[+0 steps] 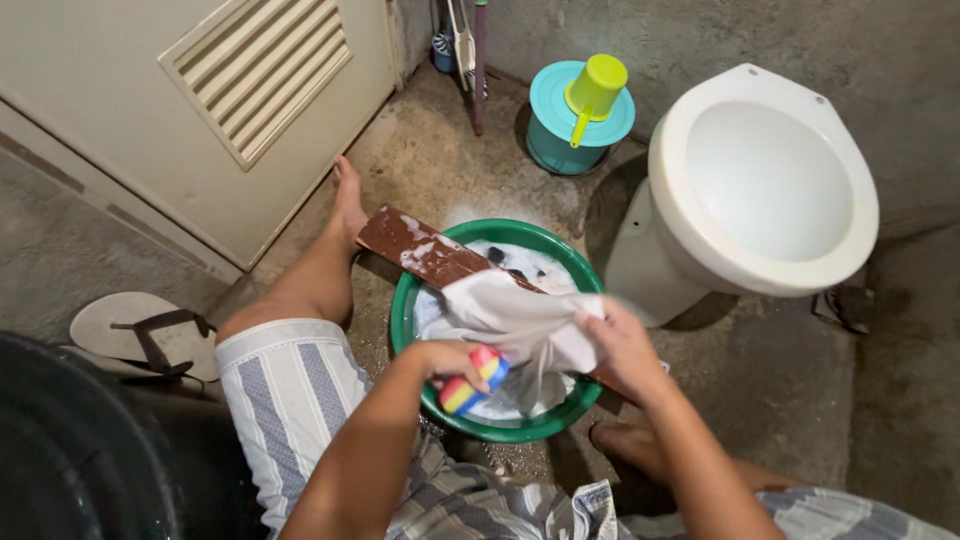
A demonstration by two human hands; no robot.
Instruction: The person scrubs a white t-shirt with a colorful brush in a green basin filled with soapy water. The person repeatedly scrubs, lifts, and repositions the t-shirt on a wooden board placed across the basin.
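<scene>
My left hand grips a striped bar of soap in red, yellow and blue over the near side of a green basin. My right hand holds a bunched white cloth that drapes over a brown wooden washboard. The board lies slanted across the basin, its far end sticking out past the left rim. Soapy water and dark laundry show inside the basin beyond the cloth.
A white toilet bowl stands at the right. A teal bucket carries a yellow-green dipper on its lid. A beige louvred door is at left, a flip-flop and a dark tub at lower left.
</scene>
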